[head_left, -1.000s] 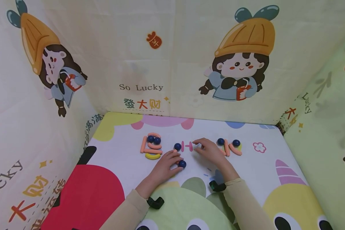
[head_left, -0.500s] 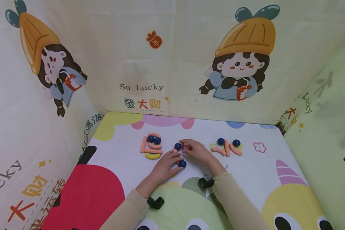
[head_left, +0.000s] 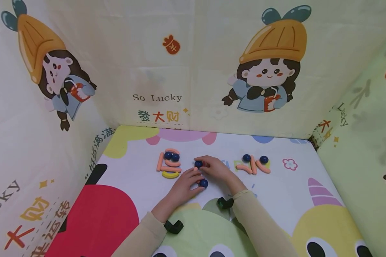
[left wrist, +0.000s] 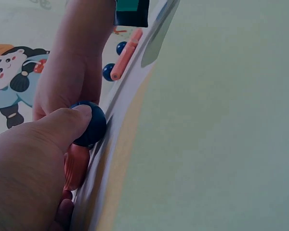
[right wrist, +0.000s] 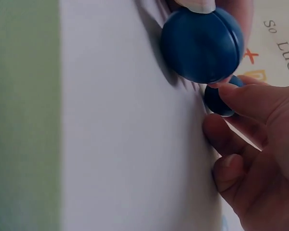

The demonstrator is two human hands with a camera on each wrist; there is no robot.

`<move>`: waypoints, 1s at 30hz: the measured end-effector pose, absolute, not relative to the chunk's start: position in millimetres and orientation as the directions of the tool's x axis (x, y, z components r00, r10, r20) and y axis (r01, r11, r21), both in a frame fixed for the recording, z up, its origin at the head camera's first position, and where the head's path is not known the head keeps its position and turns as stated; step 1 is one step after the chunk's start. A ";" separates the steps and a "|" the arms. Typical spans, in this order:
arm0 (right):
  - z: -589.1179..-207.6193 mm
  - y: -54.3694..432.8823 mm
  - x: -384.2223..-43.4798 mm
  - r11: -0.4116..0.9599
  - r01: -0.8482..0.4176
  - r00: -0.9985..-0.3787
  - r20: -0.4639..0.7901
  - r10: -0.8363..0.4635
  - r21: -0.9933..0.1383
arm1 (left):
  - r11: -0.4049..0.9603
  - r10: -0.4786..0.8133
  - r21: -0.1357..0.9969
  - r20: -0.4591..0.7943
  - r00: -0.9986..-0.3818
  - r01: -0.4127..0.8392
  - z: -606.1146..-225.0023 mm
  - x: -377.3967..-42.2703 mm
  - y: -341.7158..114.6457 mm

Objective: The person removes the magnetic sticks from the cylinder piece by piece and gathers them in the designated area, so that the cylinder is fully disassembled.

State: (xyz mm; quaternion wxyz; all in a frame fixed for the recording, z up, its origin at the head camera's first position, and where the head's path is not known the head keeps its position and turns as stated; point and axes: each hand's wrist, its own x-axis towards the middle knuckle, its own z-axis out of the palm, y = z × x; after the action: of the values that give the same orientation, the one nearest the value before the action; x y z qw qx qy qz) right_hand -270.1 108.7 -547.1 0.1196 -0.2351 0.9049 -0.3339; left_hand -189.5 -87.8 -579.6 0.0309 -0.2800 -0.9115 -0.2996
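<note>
My left hand [head_left: 186, 185] rests low over the table, its thumb and a finger about a dark blue ball [head_left: 203, 183]. In the left wrist view the thumb presses that blue ball [left wrist: 95, 127], and an orange stick-shaped piece [left wrist: 77, 166] lies beside it, partly covered by the hand. Just beyond, my right hand [head_left: 217, 169] pinches a second dark blue ball [head_left: 198, 164] between thumb and fingers. The right wrist view has this second ball [right wrist: 216, 102] at the fingertips, with the left hand's ball [right wrist: 200, 45] larger and closer.
To the left sits a group of orange sticks [head_left: 171, 169], two blue balls [head_left: 168, 155] and a yellow curved piece [head_left: 170, 175]. Orange pieces [head_left: 253, 165] and two more blue balls [head_left: 246, 157] lie at the right. Printed cloth [head_left: 206, 78] walls the table's back and sides.
My right hand has moved left from the printed pink marks to the upper blue ball and now pinches it. My left hand stays in place.
</note>
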 end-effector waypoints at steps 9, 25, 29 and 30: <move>-551.2 103.4 -270.6 0.686 -0.345 -0.887 -0.018 -0.462 -0.641 | 0.658 0.497 0.529 0.229 -0.837 0.535 -578.4 -190.3 -87.7; -558.2 107.3 -272.5 0.698 -0.268 -0.936 0.008 -0.352 -0.664 | 0.664 0.498 0.531 0.211 -0.841 0.526 -579.0 -191.0 -86.7; -557.5 110.4 -270.7 0.672 -0.268 -0.933 0.011 -0.360 -0.690 | 0.671 0.495 0.523 0.211 -0.843 0.526 -579.7 -191.3 -87.1; -557.0 111.3 -269.9 0.662 -0.264 -0.933 0.012 -0.360 -0.702 | 0.671 0.496 0.521 0.212 -0.842 0.527 -580.0 -191.3 -87.3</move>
State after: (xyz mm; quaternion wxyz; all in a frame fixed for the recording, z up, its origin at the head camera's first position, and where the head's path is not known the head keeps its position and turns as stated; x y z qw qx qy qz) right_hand -269.9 111.3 -557.0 0.0638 -0.1715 0.9093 -0.3738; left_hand -191.3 -87.3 -580.0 0.0264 -0.2800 -0.9137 -0.2934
